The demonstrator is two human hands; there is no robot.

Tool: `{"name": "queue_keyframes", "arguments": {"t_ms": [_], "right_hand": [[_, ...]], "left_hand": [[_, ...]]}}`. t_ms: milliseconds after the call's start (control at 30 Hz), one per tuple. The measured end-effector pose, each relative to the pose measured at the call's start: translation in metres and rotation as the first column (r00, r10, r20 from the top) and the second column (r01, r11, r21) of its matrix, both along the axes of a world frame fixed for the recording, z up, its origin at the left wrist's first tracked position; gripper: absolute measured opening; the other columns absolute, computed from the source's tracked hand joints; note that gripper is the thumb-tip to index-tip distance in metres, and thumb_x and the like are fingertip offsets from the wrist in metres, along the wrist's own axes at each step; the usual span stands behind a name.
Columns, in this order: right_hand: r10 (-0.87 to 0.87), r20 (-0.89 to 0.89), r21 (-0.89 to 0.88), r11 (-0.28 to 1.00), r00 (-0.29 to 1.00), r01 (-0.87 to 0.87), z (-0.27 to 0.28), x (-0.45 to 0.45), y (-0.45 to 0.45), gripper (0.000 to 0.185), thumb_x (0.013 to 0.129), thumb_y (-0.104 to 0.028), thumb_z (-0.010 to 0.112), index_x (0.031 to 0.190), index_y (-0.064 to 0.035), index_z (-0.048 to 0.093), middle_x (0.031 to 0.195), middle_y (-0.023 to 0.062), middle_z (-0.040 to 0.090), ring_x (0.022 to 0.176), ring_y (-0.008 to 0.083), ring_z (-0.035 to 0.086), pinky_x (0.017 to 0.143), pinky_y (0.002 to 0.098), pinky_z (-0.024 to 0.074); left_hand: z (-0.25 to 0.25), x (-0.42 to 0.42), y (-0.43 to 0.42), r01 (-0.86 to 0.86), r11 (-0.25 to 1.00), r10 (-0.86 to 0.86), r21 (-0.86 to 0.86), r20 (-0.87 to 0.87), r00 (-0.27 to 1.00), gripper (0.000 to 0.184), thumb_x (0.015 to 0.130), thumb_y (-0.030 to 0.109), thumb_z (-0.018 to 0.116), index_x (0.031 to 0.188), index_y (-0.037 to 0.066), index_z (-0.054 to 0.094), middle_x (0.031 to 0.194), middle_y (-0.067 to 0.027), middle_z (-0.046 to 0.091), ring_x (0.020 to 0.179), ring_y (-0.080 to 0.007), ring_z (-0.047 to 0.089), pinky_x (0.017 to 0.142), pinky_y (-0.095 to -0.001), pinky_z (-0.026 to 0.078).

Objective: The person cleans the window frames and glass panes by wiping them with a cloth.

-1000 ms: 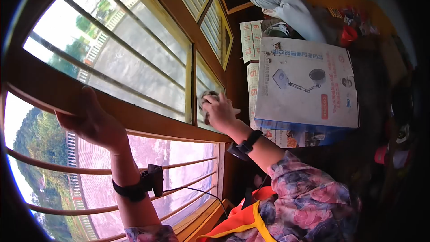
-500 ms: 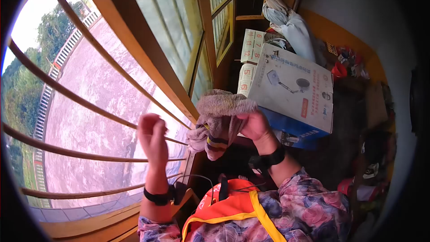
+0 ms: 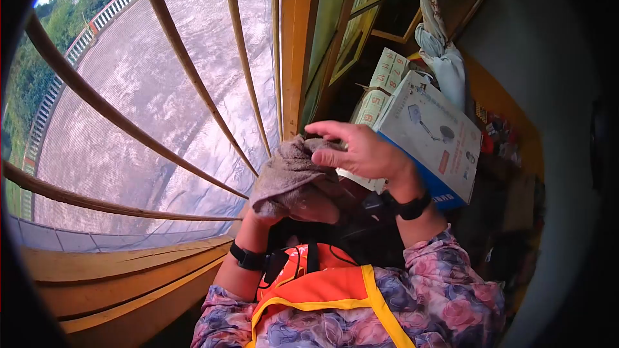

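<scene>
A greyish-brown towel (image 3: 293, 171) hangs bunched in front of me, near the lower corner of the window. It covers most of my left hand (image 3: 263, 219), which holds it from below; the fingers are largely hidden. Just above the towel's right side is my right hand (image 3: 364, 151), open, with thumb and fingers apart. Its thumb overlaps the cloth in view, and whether it touches is unclear.
Wooden window bars (image 3: 187, 58) curve along the left, above a wooden sill (image 3: 129, 270). On the right stands a white and blue cardboard box (image 3: 445, 132) beside calendar sheets (image 3: 387, 71). Behind it hangs a knotted pale curtain (image 3: 445, 58).
My left hand has come across from the left and gone under the towel. My right hand has let go of it and opened. The view has turned toward the window.
</scene>
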State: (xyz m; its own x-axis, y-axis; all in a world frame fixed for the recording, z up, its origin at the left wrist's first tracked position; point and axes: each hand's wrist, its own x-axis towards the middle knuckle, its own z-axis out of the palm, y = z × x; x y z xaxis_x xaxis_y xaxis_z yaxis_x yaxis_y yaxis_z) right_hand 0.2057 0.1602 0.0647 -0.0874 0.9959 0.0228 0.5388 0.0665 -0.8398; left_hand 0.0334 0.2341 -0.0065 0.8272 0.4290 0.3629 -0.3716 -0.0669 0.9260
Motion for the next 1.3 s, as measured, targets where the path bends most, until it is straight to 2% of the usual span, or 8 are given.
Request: {"name": "queue_keyframes", "arguments": {"t_ms": [67,133,400,500,667,1000,1200,1300], "right_hand": [[-0.156,0.039,0.161,0.976,0.987,0.148,0.015,0.011,0.012,0.058,0.075,-0.042,0.063,0.115,-0.0032,0.049,0.104,0.0189,0.056,0.089,0.0266,0.058,0.076,0.0333,0.0458],[-0.322,-0.112,0.417,0.843,0.94,0.339,0.033,0.013,0.038,0.065,0.073,-0.043,0.065,0.118,-0.0013,0.045,0.102,0.0218,0.055,0.084,0.0272,0.058,0.072,0.0341,0.0467],[-0.932,-0.291,0.956,-0.291,0.215,0.033,0.09,-0.006,0.181,0.046,0.076,-0.021,0.063,0.111,-0.0001,0.043,0.096,0.0065,0.051,0.087,0.0141,0.049,0.078,0.0274,0.0398],[-0.748,-0.052,0.979,0.093,0.662,0.182,0.091,-0.006,0.154,0.05,0.064,-0.023,0.07,0.1,0.0038,0.047,0.099,0.0238,0.054,0.09,0.0288,0.055,0.077,0.0357,0.0442],[-0.373,-0.382,0.799,0.325,0.845,0.505,0.082,0.039,0.099,0.032,0.067,-0.005,0.063,0.097,0.0008,0.052,0.097,0.0085,0.057,0.084,0.0153,0.056,0.075,0.0281,0.0445],[-0.552,-0.33,0.787,0.286,0.766,0.546,0.073,0.064,0.04,0.028,0.071,-0.011,0.057,0.097,-0.0005,0.049,0.088,0.0037,0.05,0.08,0.012,0.049,0.076,0.0256,0.0391],[-0.605,-0.344,0.76,0.269,0.718,0.591,0.071,0.071,0.035,0.04,0.071,-0.012,0.052,0.108,0.0014,0.045,0.093,0.0092,0.05,0.083,0.0165,0.051,0.073,0.0296,0.0433],[-0.615,-0.32,0.762,0.286,0.721,0.582,0.072,0.069,0.032,0.052,0.071,-0.013,0.048,0.12,0.0015,0.038,0.106,0.012,0.049,0.088,0.019,0.051,0.078,0.0324,0.0439]], "left_hand": [[0.038,0.0,-0.001,-0.008,0.588,0.011,0.809,0.001,1.0,0.045,0.076,0.006,0.058,0.118,0.007,0.043,0.107,-0.0052,0.053,0.094,-0.0128,0.051,0.081,-0.0264,0.042],[0.052,0.004,-0.016,-0.195,0.797,0.393,0.572,-0.246,0.886,0.038,0.073,0.009,0.059,0.109,0.007,0.048,0.097,-0.0048,0.055,0.086,-0.0141,0.051,0.075,-0.0266,0.042],[0.011,-0.014,0.002,-0.547,0.388,0.847,0.742,-0.054,0.529,0.018,0.069,0.018,0.059,0.083,0.006,0.055,0.073,-0.006,0.056,0.068,-0.0211,0.053,0.064,-0.0291,0.042],[-0.019,-0.016,0.023,-0.558,0.505,0.739,0.659,0.005,0.674,0.013,0.066,0.019,0.059,0.072,0.008,0.056,0.064,-0.0041,0.055,0.063,-0.021,0.054,0.062,-0.0302,0.041],[-0.034,-0.019,0.048,-0.55,0.567,0.489,0.613,0.287,0.824,0.011,0.059,0.025,0.056,0.053,0.016,0.05,0.058,0.0006,0.055,0.057,-0.022,0.054,0.054,-0.0339,0.039],[-0.128,0.072,0.061,-0.365,0.673,0.353,0.643,0.155,0.923,0.021,0.066,0.024,0.059,0.082,0.01,0.06,0.094,-0.0104,0.057,0.088,-0.0291,0.051,0.079,-0.0371,0.039],[-0.148,0.184,0.056,-0.473,0.776,0.434,0.418,0.191,0.88,0.037,0.065,0.031,0.061,0.097,0.012,0.057,0.102,-0.0116,0.052,0.097,-0.026,0.047,0.089,-0.0325,0.035],[-0.147,0.222,0.084,-0.115,0.993,0.115,0.004,-0.004,0.993,0.037,0.076,0.021,0.059,0.111,0.01,0.051,0.111,-0.0105,0.048,0.102,-0.0237,0.045,0.095,-0.0329,0.031]]}}
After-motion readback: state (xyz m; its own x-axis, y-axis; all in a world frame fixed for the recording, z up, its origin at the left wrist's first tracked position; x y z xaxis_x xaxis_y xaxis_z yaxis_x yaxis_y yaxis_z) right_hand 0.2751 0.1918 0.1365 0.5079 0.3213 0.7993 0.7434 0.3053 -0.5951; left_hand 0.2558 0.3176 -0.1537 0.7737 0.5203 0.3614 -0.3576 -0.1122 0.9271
